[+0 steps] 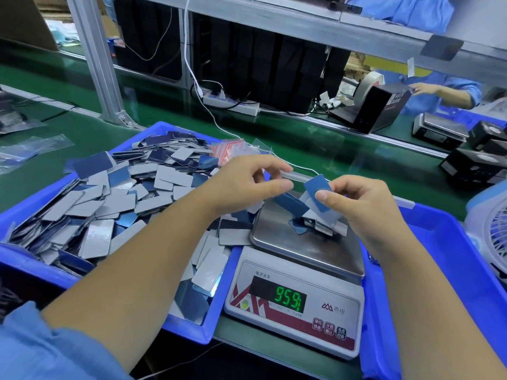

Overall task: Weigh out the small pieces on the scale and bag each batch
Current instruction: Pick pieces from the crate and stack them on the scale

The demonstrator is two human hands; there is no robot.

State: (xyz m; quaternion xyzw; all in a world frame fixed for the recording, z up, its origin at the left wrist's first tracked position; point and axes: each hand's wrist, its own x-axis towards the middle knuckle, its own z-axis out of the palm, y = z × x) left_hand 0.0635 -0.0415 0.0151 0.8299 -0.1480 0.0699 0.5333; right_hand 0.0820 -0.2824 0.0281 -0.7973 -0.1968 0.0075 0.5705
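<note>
The right hand (359, 204) is raised over the scale (296, 297), thumb and curled fingers pinching a blue piece (318, 192) at the front of a small fanned stack. The left hand (247, 182) reaches in from the left, forearm crossing the blue tray (192, 331), thumb and forefinger closed on the edge of a clear bag (299, 175). A few pieces (315, 227) lie on the steel scale pan (307, 250). Blue and grey pieces (115, 198) are heaped in the tray beside it.
</note>
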